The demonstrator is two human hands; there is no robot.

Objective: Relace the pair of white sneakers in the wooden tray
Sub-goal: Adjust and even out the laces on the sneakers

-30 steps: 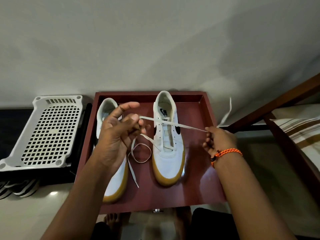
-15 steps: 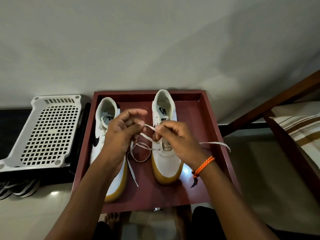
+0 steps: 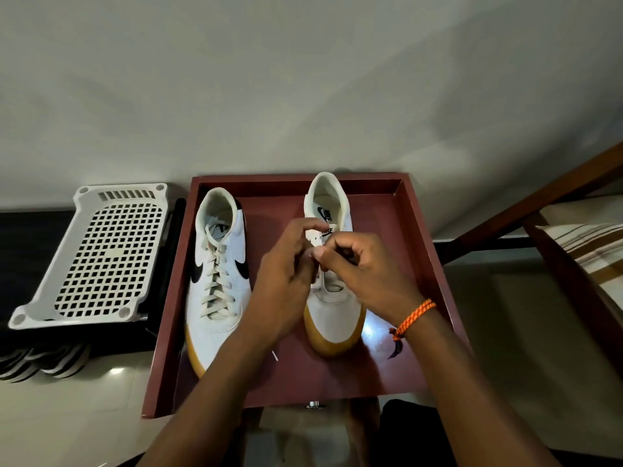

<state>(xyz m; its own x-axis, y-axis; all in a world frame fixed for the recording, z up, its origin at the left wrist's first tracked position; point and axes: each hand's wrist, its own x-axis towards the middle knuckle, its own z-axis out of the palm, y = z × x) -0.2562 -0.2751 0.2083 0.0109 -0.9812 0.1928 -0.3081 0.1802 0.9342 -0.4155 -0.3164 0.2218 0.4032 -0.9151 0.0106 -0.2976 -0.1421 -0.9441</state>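
Two white sneakers with tan soles stand side by side in the dark red wooden tray (image 3: 424, 230). The left sneaker (image 3: 219, 284) is fully laced. Over the open throat of the right sneaker (image 3: 332, 315) my two hands meet. My left hand (image 3: 286, 274) pinches the white lace near the upper eyelets. Fingertip to fingertip with it, my right hand (image 3: 364, 267), with an orange braided band on its wrist, pinches the same lace. Most of the lace is hidden under my hands; only a short tip (image 3: 274, 355) shows by my left forearm.
A white perforated plastic rack (image 3: 97, 257) leans on a dark shelf left of the tray. A wooden frame (image 3: 526, 210) and a striped cushion (image 3: 586, 247) stand at the right. A pale wall rises behind the tray, and pale floor tiles lie in front.
My right hand came in from the tray's right edge, where it held the lace taut, to the sneaker's throat. My left hand shifted right to meet it. The loose lace loop is hidden.
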